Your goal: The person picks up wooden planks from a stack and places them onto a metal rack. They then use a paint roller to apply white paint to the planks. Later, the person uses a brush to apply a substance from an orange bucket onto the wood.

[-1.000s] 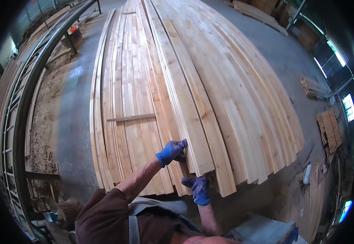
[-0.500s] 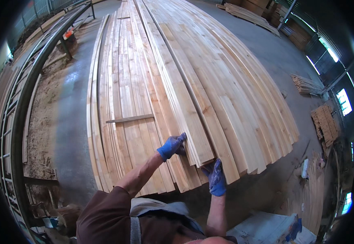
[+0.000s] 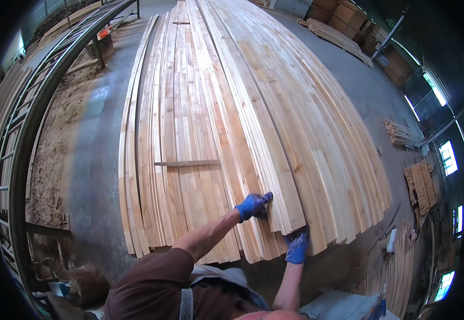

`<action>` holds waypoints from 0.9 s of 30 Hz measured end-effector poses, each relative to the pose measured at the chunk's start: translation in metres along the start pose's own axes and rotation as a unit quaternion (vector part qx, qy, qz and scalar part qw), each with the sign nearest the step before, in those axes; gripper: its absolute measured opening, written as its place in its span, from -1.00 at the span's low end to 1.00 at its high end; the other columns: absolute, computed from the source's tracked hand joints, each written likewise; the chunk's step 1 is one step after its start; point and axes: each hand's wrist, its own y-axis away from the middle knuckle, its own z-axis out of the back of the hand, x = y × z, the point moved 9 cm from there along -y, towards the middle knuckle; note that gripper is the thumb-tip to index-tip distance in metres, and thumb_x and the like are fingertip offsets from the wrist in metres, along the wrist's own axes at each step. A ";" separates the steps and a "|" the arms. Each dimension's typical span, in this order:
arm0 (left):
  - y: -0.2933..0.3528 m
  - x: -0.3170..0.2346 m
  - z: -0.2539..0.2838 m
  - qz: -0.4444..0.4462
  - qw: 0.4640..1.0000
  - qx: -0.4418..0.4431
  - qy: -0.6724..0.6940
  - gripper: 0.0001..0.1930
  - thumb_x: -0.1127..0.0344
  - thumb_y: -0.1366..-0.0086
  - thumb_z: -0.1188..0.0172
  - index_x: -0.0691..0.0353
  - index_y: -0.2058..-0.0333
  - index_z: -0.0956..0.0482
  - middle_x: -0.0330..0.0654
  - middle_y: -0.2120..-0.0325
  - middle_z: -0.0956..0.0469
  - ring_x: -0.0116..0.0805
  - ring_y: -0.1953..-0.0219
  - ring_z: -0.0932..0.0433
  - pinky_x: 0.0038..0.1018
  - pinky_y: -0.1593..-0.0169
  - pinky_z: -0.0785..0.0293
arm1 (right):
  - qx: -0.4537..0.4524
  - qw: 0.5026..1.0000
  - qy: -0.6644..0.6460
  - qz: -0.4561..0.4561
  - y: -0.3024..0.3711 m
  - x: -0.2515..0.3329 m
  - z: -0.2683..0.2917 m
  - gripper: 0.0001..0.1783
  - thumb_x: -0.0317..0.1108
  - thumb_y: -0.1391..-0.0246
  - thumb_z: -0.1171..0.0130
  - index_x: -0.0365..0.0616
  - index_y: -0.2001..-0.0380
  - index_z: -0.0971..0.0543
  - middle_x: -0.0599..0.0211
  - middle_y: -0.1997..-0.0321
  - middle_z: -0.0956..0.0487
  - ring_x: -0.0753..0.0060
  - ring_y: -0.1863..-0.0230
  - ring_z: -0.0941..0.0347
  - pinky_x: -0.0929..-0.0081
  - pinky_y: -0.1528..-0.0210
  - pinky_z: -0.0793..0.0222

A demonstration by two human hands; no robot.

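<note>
A long, narrow stack of pale wooden boards lies on top of a wide spread of similar planks. Both my hands wear blue gloves. My left hand is closed at the stack's left edge, close to its near end; its fingertips are partly hidden against the wood. Below the near end, my right hand grips the stack's right corner, with some fingers out of sight under it. Just right of the stack, more planks lie side by side.
A short crosswise strip rests on the left planks. On the left runs a metal roller frame beside a sawdust heap. Lumber piles stand on the floor at right. Near my right arm is a pale, flat-topped object.
The stack has shifted right with both hands on it, and the dark gap on its right side has narrowed. The whole view has also moved slightly.
</note>
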 end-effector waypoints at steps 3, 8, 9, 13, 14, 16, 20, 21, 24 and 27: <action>0.007 -0.006 0.001 0.008 1.000 0.013 0.005 -0.35 -0.32 -0.18 -0.16 0.33 0.46 -0.54 -0.11 0.62 -0.52 -0.26 0.60 -0.60 -0.35 0.47 -0.63 | 0.020 1.000 0.015 -0.006 0.005 -0.013 0.012 -0.35 0.14 -0.24 0.02 0.21 -0.32 -0.23 0.36 -0.39 -0.22 0.07 -0.23 -0.31 -0.08 0.01 -0.43; 0.016 -0.011 0.002 0.017 1.000 0.000 0.020 -0.38 -0.32 -0.14 -0.21 0.27 0.51 -0.50 -0.15 0.64 -0.48 -0.32 0.62 -0.57 -0.34 0.49 -0.61 | 0.107 0.990 0.064 -0.068 0.038 -0.028 -0.004 -0.26 0.19 -0.24 0.05 0.12 -0.37 -0.12 0.26 -0.29 -0.36 0.07 -0.15 -0.42 -0.06 -0.06 -0.38; 0.015 -0.008 0.005 0.017 1.000 -0.005 0.019 -0.39 -0.29 -0.15 -0.22 0.27 0.49 -0.50 -0.16 0.63 -0.48 -0.33 0.63 -0.55 -0.32 0.49 -0.62 | 0.148 0.984 0.066 -0.074 0.033 -0.035 -0.006 -0.23 0.23 -0.23 0.08 0.14 -0.38 -0.09 0.25 -0.30 -0.34 0.05 -0.20 -0.38 -0.11 -0.08 -0.36; 0.007 -0.006 0.006 0.019 0.999 -0.018 0.022 -0.40 -0.29 -0.17 -0.20 0.28 0.47 -0.49 -0.17 0.64 -0.47 -0.34 0.62 -0.55 -0.33 0.49 -0.62 | 0.266 0.957 0.093 -0.068 0.018 -0.035 -0.008 -0.21 0.26 -0.22 0.10 0.16 -0.39 -0.07 0.23 -0.33 -0.28 0.02 -0.26 -0.30 -0.26 -0.14 -0.29; 0.006 -0.005 0.007 0.020 0.999 -0.020 0.022 -0.40 -0.29 -0.18 -0.19 0.27 0.46 -0.49 -0.17 0.64 -0.47 -0.34 0.62 -0.56 -0.34 0.49 -0.62 | 0.281 0.952 0.087 -0.080 0.016 -0.034 -0.011 -0.20 0.28 -0.21 0.10 0.16 -0.39 -0.06 0.23 -0.35 -0.26 0.00 -0.28 -0.27 -0.29 -0.15 -0.27; 0.005 -0.002 0.008 0.025 0.999 -0.021 0.008 -0.40 -0.28 -0.21 -0.15 0.29 0.40 -0.51 -0.18 0.61 -0.48 -0.35 0.59 -0.58 -0.38 0.47 -0.61 | 0.301 0.944 0.029 -0.128 0.016 -0.036 -0.015 -0.18 0.31 -0.20 0.12 0.16 -0.39 -0.05 0.22 -0.37 -0.22 -0.04 -0.31 -0.22 -0.35 -0.17 -0.24; 0.018 -0.013 0.002 0.024 0.999 -0.006 -0.024 -0.36 -0.30 -0.26 -0.07 0.33 0.30 -0.53 -0.19 0.54 -0.52 -0.36 0.52 -0.62 -0.46 0.43 -0.59 | 0.307 0.931 -0.039 -0.196 0.034 -0.025 -0.051 -0.16 0.38 -0.19 0.26 0.17 -0.40 -0.03 0.23 -0.41 -0.14 -0.13 -0.35 -0.12 -0.41 -0.18 -0.18; 0.018 -0.017 0.002 0.022 0.999 0.002 -0.029 -0.35 -0.31 -0.26 -0.06 0.33 0.29 -0.53 -0.19 0.54 -0.52 -0.36 0.51 -0.63 -0.46 0.42 -0.59 | 0.306 0.932 -0.025 -0.192 0.031 -0.023 -0.054 -0.14 0.41 -0.18 0.30 0.18 -0.40 -0.02 0.24 -0.43 -0.11 -0.15 -0.37 -0.09 -0.43 -0.18 -0.17; 0.023 -0.024 -0.001 0.008 0.999 0.002 -0.047 -0.36 -0.31 -0.27 -0.04 0.31 0.30 -0.51 -0.16 0.53 -0.53 -0.32 0.51 -0.64 -0.46 0.39 -0.60 | 0.280 0.947 0.069 -0.141 0.017 -0.050 -0.023 -0.08 0.48 -0.13 0.35 0.13 -0.38 -0.07 0.18 -0.43 -0.12 -0.19 -0.36 -0.10 -0.43 -0.17 -0.20; 0.025 -0.039 -0.005 -0.009 0.999 0.002 -0.045 -0.37 -0.29 -0.29 -0.03 0.33 0.35 -0.51 -0.20 0.56 -0.49 -0.42 0.51 -0.55 -0.46 0.39 -0.53 | 0.246 0.959 0.136 -0.037 0.020 -0.032 -0.024 -0.16 0.37 -0.18 0.26 0.08 -0.37 -0.09 0.13 -0.38 -0.20 -0.12 -0.29 -0.23 -0.40 -0.12 -0.28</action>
